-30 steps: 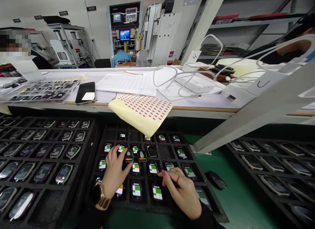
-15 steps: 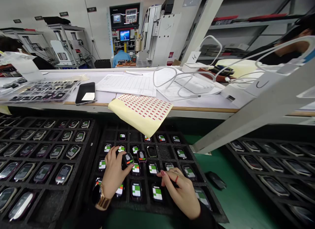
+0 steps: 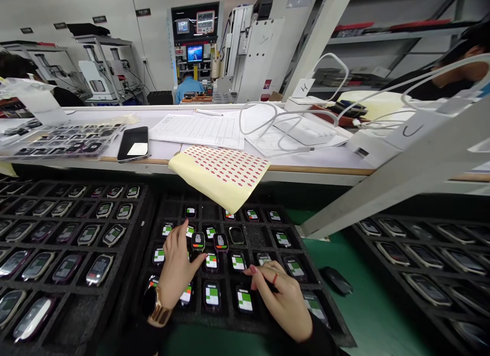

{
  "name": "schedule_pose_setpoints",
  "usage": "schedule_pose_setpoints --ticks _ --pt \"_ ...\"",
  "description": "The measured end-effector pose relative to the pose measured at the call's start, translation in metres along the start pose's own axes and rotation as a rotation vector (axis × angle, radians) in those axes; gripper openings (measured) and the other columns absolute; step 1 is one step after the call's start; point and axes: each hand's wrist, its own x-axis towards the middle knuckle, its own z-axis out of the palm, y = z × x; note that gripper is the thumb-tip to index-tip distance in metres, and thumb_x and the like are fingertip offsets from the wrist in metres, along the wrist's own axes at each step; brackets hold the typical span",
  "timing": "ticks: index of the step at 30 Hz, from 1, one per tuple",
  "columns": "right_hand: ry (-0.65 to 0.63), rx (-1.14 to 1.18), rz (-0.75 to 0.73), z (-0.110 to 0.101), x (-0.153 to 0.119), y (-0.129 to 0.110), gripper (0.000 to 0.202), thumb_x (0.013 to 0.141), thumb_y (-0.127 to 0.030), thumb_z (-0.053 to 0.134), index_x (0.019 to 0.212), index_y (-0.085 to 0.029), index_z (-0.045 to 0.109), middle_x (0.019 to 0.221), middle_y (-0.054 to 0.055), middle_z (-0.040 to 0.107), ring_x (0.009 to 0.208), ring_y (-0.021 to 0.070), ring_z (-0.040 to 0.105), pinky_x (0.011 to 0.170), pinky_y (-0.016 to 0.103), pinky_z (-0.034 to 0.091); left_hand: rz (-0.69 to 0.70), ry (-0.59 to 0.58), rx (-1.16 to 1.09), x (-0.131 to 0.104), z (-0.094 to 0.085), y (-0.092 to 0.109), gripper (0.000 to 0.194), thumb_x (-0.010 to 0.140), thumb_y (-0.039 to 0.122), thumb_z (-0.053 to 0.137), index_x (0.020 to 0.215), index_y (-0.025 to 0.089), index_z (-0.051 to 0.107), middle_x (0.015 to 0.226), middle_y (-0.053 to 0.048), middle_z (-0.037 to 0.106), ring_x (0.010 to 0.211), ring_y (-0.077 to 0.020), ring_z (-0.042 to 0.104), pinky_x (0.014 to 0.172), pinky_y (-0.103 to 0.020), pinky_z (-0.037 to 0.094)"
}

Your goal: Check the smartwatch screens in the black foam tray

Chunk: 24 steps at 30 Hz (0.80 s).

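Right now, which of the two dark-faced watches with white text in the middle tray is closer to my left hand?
The left watch, between the thumb and forefinger of your left hand; the right watch lies outside that gap.

Watch screens (image 3: pixel 198 240) glossy, smooth; tray (image 3: pixel 257 237) matt, rough, probably foam.

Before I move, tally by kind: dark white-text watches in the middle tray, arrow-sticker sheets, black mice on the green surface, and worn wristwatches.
Dark white-text watches: 2
Arrow-sticker sheet: 1
Black mouse: 1
Worn wristwatch: 1
Total: 5
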Motion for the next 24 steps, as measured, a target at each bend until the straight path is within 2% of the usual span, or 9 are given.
schedule_pose_setpoints --ticks 6,9,12,17,24 --pt "-0.001 -0.001 -0.003 -0.0005 -0.0007 -0.0002 0.018 0.101 -0.015 0.050 0.086 -0.020 0.059 0.063 -0.007 0.054 0.061 0.0100 0.052 0.072 0.027 0.040 -0.010 -0.027 -0.005 -0.0010 -0.0003 -0.0004 0.074 0.091 0.038 0.058 0.148 0.037 0.010 0.143 -0.005 0.037 0.136 -0.0236 0.028 0.113 -0.048 0.027" --pt "-0.005 0.002 -0.007 0.0001 -0.0002 -0.0008 0.018 0.101 -0.015 0.050 0.085 -0.020 0.058 0.063 -0.007 0.054 0.061 0.0101 0.051 0.071 0.026 0.040 -0.008 -0.062 0.006 -0.0003 -0.0004 -0.0013 0.063 0.093 0.036 0.055 0.145 0.036 0.019 0.133 -0.004 0.047 0.130 -0.0228 0.037 0.111 -0.048 0.027" --pt "-0.009 -0.003 -0.001 0.0009 -0.0001 -0.0015 0.018 0.101 -0.015 0.051 0.085 -0.020 0.059 0.063 -0.006 0.055 0.062 0.0103 0.052 0.071 0.026 0.041 0.029 -0.039 0.027 0.0007 -0.0008 -0.0014 0.055 0.094 0.034 0.054 0.142 0.034 0.027 0.118 -0.001 0.054 0.117 -0.0200 0.046 0.108 -0.046 0.029" --pt "-0.013 0.000 0.019 0.0013 -0.0033 -0.0006 0.026 0.101 -0.016 0.050 0.076 -0.020 0.056 0.064 -0.004 0.056 0.064 0.0119 0.054 0.070 0.027 0.041 0.034 -0.022 0.036 0.0002 -0.0022 -0.0010 0.051 0.092 0.032 0.057 0.138 0.031 0.034 0.100 0.001 0.056 0.102 -0.0179 0.051 0.103 -0.044 0.030" --pt "-0.023 0.004 0.033 0.0005 -0.0049 0.0005 0.029 0.101 -0.016 0.050 0.072 -0.019 0.053 0.066 -0.003 0.059 0.064 0.0136 0.056 0.068 0.029 0.042 0.057 -0.032 -0.006 -0.0005 -0.0025 0.0004 0.047 0.092 0.028 0.059 0.135 0.029 0.041 0.097 0.001 0.059 0.096 -0.0176 0.054 0.102 -0.045 0.032"
